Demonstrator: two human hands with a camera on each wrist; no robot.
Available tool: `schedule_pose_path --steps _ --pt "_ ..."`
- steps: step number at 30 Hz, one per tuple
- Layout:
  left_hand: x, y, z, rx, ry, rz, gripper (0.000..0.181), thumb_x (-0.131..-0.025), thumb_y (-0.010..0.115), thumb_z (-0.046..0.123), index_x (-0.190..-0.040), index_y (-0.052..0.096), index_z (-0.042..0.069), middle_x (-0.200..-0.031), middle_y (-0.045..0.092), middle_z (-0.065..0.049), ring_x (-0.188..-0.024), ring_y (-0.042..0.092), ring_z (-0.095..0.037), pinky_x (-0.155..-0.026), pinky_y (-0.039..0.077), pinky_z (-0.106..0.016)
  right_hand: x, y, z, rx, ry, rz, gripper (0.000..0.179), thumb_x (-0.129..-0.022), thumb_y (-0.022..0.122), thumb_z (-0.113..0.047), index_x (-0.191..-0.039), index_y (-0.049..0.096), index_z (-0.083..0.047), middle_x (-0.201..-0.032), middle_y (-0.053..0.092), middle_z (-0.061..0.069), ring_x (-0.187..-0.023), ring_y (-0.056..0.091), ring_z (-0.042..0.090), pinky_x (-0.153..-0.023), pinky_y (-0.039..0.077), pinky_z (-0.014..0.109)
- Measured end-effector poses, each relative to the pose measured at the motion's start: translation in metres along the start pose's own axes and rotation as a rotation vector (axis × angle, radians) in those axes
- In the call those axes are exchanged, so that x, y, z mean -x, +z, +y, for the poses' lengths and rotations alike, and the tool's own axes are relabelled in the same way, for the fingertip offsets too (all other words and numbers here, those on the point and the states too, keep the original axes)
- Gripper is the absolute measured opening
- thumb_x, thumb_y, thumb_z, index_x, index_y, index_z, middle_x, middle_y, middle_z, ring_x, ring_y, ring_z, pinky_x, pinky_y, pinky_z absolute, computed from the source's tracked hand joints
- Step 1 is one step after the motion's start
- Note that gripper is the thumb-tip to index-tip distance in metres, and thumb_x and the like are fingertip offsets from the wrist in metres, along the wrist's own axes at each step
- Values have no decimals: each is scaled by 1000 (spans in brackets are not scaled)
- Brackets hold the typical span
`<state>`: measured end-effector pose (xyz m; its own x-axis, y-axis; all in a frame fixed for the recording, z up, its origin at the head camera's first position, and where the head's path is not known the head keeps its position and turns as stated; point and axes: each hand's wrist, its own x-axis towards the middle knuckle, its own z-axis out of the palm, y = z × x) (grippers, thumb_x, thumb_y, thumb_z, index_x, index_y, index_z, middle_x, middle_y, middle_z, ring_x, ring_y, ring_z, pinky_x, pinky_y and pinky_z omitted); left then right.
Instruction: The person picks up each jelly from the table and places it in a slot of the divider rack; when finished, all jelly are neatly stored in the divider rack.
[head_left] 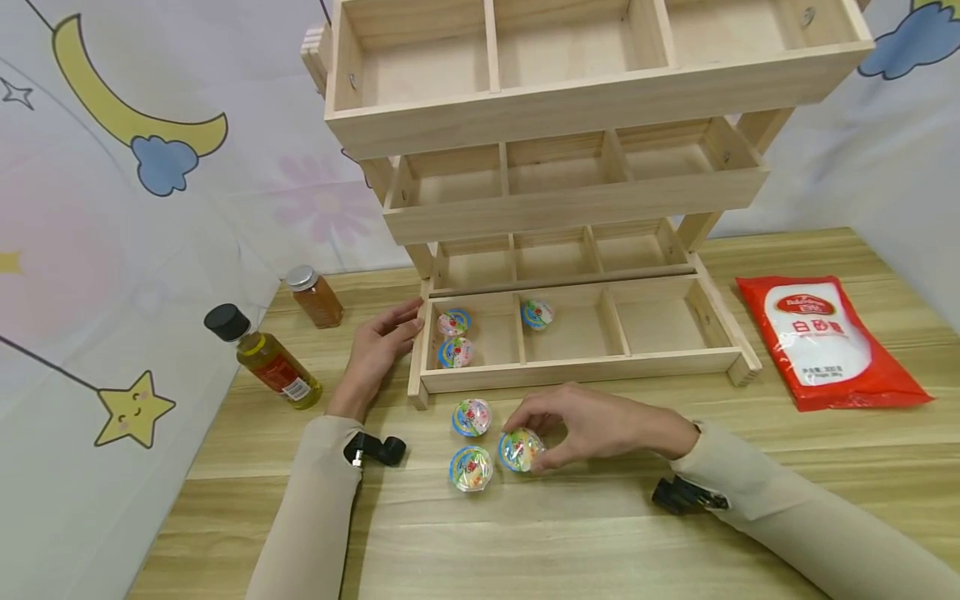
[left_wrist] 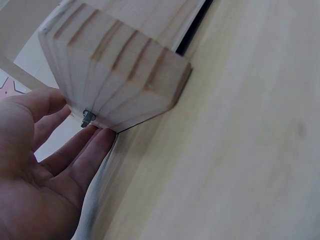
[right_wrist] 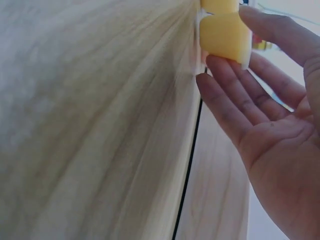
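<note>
My right hand [head_left: 581, 423] pinches a yellow jelly cup [head_left: 520, 450] with a foil lid between thumb and fingers, on the table before the rack. The right wrist view shows the cup's yellow side [right_wrist: 227, 37] between thumb and fingertips. Beside it on the table are a pink-lidded jelly cup [head_left: 472, 417] and another jelly cup [head_left: 471, 469]. My left hand [head_left: 377, 350] rests its fingers against the left side of the wooden rack [head_left: 577, 369], near a bolt [left_wrist: 87, 118]. Two jelly cups [head_left: 455, 352] lie in the bottom tier's left compartment, one jelly cup [head_left: 537, 314] in the middle one.
Higher tiers [head_left: 577, 200] of the rack overhang the bottom one. An oil bottle [head_left: 273, 367] and a silver-lidded jar [head_left: 318, 300] stand at left. A red and white sugar bag [head_left: 828, 342] lies at right. Printed cloth [head_left: 187, 275] hangs behind the table.
</note>
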<state>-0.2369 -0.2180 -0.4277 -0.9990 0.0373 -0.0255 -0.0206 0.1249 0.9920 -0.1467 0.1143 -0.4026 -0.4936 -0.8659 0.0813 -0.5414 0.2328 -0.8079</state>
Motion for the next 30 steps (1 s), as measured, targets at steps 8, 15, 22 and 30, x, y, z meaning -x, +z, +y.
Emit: schedule_pose_path --steps 8,15,22,30 --pt "-1 -1 1 6 3 -1 45 -105 68 14 -149 62 5 -147 61 -18 -116 66 -13 -91 57 -23 0 -8 -4 -64 7 82 42 -90 87 -9 -127 70 -3 -124 72 4 -108 70 14 -96 58 31" --pt "0 -1 2 15 13 -2 44 -105 68 13 -148 62 4 -147 61 -18 -116 65 -13 -91 57 -22 1 -20 -9 -62 37 167 43 -90 87 -9 -130 72 -5 -124 73 1 -108 71 17 -98 57 33" --pt "3 -2 -1 6 16 1 43 -106 67 12 -148 63 5 -146 62 -19 -116 65 -13 -92 56 -22 1 -29 -13 4 16 218 44 -90 87 -7 -130 71 -2 -122 74 5 -108 72 20 -98 58 36" --pt "1 -2 -1 4 24 -10 44 -106 67 14 -149 63 6 -146 62 -18 -118 65 -13 -93 56 -23 -5 -51 -19 32 1 298 46 -89 87 -5 -132 70 -2 -121 74 4 -109 72 22 -100 57 37"
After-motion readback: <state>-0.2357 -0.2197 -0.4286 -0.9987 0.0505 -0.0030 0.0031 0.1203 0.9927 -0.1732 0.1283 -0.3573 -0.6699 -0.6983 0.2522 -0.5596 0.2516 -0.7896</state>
